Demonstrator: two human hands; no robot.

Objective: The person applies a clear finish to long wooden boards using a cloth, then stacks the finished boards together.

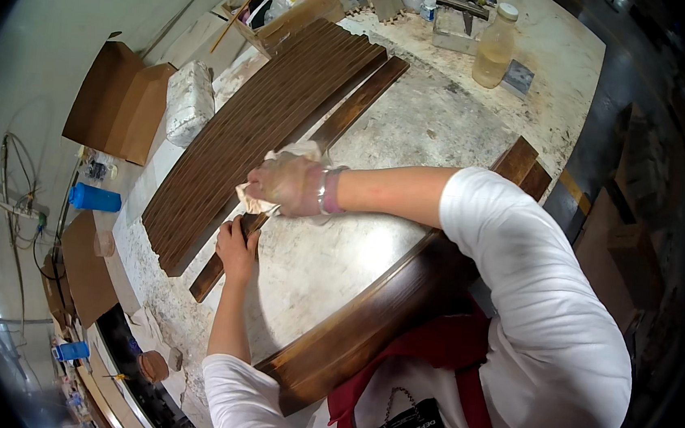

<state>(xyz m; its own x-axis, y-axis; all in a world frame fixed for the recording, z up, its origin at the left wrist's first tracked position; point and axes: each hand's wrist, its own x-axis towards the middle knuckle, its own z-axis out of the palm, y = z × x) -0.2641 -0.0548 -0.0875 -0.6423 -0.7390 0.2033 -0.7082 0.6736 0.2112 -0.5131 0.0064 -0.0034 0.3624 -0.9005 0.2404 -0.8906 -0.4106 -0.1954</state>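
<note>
Wiping step in hand, it seems. Dark wood strip [210, 274] lies on pale surface [415, 131], just beside big row of brown strips [260, 129]. Left hand [237, 250]: fingers pinch strip near end closer to person. Right hand [292, 185]: fingers seem bunched round white rag [307, 150], on strip; blurry, so grip hard to see. Next move calls for steady left hold, flat rag, rub along wood.

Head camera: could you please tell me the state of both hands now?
Left hand: closed on the dark wooden strip.
Right hand: blurred, holding a pale cloth against that strip.
</note>
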